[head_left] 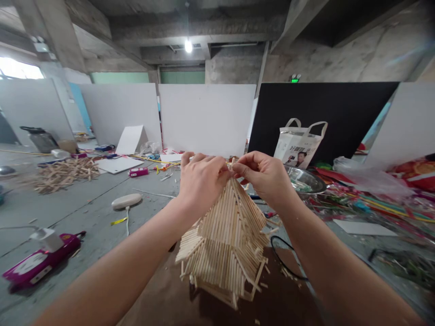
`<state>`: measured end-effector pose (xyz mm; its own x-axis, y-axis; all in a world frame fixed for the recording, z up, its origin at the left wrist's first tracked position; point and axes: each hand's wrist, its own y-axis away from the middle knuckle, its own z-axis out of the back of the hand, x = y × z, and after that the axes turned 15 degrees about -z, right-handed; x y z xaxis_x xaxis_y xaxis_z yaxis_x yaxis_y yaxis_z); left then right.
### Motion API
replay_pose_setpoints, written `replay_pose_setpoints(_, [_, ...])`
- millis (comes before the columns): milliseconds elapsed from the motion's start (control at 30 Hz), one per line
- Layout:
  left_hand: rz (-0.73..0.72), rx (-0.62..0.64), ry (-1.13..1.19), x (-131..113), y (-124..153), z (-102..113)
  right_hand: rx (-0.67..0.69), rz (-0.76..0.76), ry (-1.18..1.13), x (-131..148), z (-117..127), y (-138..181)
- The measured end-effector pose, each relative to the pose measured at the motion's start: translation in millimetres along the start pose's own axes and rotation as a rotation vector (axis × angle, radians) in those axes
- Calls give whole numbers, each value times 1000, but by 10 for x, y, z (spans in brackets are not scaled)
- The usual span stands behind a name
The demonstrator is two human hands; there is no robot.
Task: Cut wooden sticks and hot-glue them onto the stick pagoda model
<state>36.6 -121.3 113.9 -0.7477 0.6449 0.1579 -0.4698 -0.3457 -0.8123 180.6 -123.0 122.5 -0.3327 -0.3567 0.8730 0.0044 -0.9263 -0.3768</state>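
Note:
A small house built of thin wooden sticks (226, 246) stands in front of me on a brown board (170, 299). Its pitched roof comes to a peak between my hands. My left hand (200, 181) is closed at the left side of the peak, its fingers curled over the top sticks. My right hand (263, 176) pinches the peak from the right, with one stick end poking up between thumb and fingers. Both hands touch the roof top and meet there.
A heap of loose wooden sticks (64, 174) lies at the far left. A magenta box (37, 262) sits near left, a white oval device (126, 200) beyond it. A metal bowl (304, 181), a white tote bag (299, 145) and coloured clutter fill the right. White and black panels stand behind.

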Motion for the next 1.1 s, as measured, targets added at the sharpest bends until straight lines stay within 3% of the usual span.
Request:
replay_pose_setpoints(700, [-33,5,59,53,6,74,13,39,4,-33,10,5])
replay_pose_setpoints(1100, [-222,-47,-49,106,53,50,38,56,-1,-38,33,12])
